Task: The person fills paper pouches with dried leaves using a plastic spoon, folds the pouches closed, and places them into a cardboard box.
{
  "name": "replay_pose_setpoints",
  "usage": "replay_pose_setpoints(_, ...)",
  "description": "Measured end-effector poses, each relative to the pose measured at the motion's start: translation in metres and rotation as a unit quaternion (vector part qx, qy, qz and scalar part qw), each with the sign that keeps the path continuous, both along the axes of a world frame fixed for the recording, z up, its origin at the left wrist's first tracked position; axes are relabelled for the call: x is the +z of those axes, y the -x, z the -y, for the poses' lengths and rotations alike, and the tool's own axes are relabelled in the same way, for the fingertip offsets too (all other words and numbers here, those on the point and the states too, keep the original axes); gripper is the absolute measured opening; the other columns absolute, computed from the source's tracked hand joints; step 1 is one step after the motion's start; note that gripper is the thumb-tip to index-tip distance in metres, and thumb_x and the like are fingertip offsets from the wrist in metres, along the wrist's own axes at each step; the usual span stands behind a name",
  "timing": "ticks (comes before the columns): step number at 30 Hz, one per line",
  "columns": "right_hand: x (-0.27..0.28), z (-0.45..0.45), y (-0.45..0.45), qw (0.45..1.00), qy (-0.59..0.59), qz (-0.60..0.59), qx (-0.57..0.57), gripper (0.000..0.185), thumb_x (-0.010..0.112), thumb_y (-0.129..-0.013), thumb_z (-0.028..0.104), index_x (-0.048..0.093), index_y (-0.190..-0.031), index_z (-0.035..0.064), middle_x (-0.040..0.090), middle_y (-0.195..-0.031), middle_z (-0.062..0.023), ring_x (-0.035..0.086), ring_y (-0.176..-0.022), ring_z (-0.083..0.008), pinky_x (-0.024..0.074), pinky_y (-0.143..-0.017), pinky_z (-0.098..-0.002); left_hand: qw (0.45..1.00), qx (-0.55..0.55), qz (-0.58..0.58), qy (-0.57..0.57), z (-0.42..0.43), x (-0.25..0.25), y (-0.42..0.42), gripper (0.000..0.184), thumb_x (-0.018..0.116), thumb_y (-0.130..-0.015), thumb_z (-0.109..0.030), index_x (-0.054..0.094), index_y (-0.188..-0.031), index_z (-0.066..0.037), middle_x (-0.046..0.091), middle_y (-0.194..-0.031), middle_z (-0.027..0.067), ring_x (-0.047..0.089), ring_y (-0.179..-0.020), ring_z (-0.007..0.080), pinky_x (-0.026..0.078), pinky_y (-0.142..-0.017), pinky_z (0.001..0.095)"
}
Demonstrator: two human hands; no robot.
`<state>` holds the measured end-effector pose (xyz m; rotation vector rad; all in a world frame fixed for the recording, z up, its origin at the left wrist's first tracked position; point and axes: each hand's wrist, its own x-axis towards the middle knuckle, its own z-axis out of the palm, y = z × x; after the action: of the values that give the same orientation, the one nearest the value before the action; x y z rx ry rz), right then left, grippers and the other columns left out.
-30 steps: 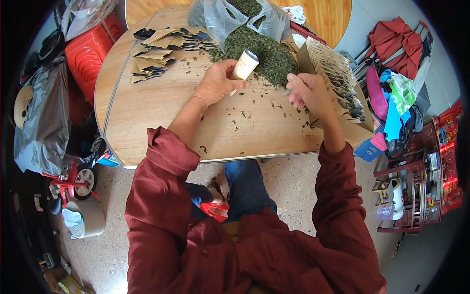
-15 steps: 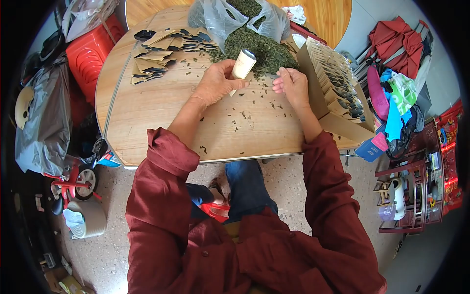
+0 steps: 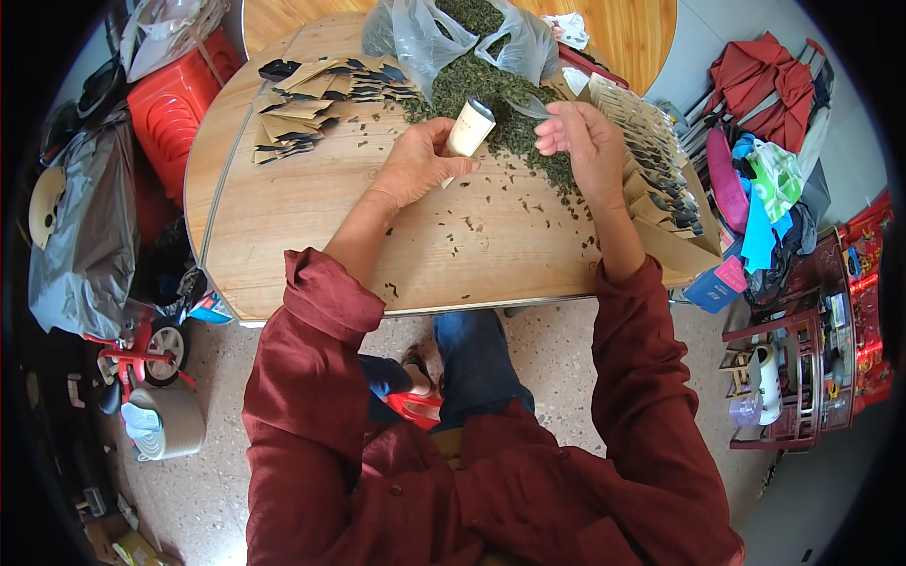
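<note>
Hands apart, a person's left hand grips a paper packet before the leaf heap as the right hand pinches a clear spoon over it, best held level against spills.

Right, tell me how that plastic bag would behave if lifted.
The bag would probably sag and fold, as its thin sides are crumpled. It would likely spill, since its open mouth meets the loose leaves. Those look dry, so it may be fairly light.
</note>
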<state>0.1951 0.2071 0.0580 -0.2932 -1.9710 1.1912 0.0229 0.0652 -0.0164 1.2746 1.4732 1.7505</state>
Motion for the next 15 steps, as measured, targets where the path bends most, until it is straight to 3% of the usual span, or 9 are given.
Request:
replay_pose_setpoints(8,0.029,0.019,0.0,0.988,-0.101,0.094,0.066,0.026,0.045,-0.099,0.017,0.061,-0.103,-0.0027,0.063,-0.077,-0.0045,0.059,-0.064,-0.0094,0.0492,-0.06,-0.0221,0.997,0.043,-0.065,0.002,-0.004,-0.008,0.005,0.041,0.08,-0.067,-0.013,0.063,-0.102,-0.001,0.063,-0.08,0.0039,0.055,-0.071,0.0129,0.047,-0.069,0.0282)
replay_pose_setpoints(10,0.035,0.025,0.0,0.968,-0.209,0.129,0.048,0.023,0.046,-0.098,0.016,0.061,-0.103,-0.0011,0.061,-0.075,-0.0033,0.057,-0.065,-0.0069,0.0458,-0.058,-0.0226,0.993,0.064,-0.094,0.019,-0.004,-0.008,0.006,0.043,0.081,-0.066,-0.014,0.063,-0.104,-0.002,0.063,-0.078,0.0052,0.056,-0.071,0.0148,0.048,-0.07,0.0291)
replay_pose_setpoints(11,0.038,0.027,0.0,0.968,-0.21,0.129,0.048,0.023,0.046,-0.098,0.016,0.061,-0.103,-0.0011,0.061,-0.075,-0.0033,0.057,-0.065,-0.0069,0.0458,-0.058,-0.0226,0.993,0.064,-0.094,0.018,-0.004,-0.008,0.006,0.043,0.081,-0.066,-0.014,0.063,-0.104,-0.002,0.063,-0.078,0.0052,0.056,-0.071,0.0148,0.048,-0.07,0.0291)
replay_pose_setpoints(15,0.042,0.033,0.008,0.912,-0.382,0.138,0.054,0.019,0.049,-0.095,0.012,0.06,-0.104,-0.0001,0.062,-0.078,-0.0105,0.06,-0.067,-0.019,0.0462,-0.061,-0.031,0.991,0.076,-0.104,0.044,0.0,-0.002,0.003,0.044,0.081,-0.066,-0.015,0.064,-0.104,-0.002,0.064,-0.079,0.0062,0.057,-0.072,0.0159,0.048,-0.07,0.0298)
